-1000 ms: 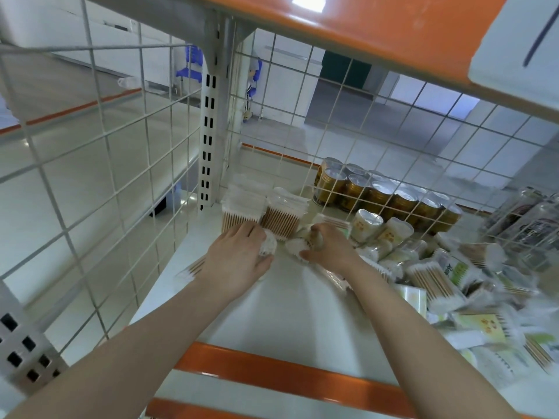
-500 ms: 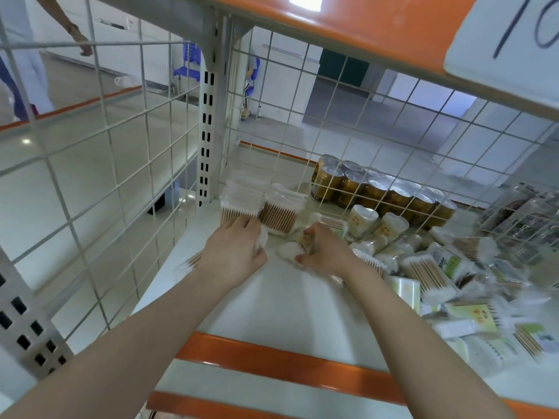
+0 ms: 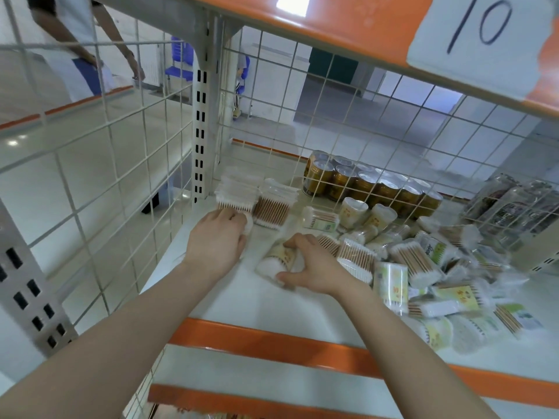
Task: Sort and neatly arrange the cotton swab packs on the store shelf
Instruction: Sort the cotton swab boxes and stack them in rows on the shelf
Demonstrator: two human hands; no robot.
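Right hand (image 3: pixel 314 264) curls thumb and fingers round a swab pack (image 3: pixel 276 261); left hand (image 3: pixel 216 240) covers another, grip unclear. Packs likely light, film-slick, crushable: grip across the middle

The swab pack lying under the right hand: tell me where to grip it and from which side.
Take the swab pack across its narrow middle, coming down from above. It lies flat on the shelf, long axis running from the white tips near the thumb toward the back, so both long sides are exposed. The right hand already arches over it that way; the left hand is on another pack.
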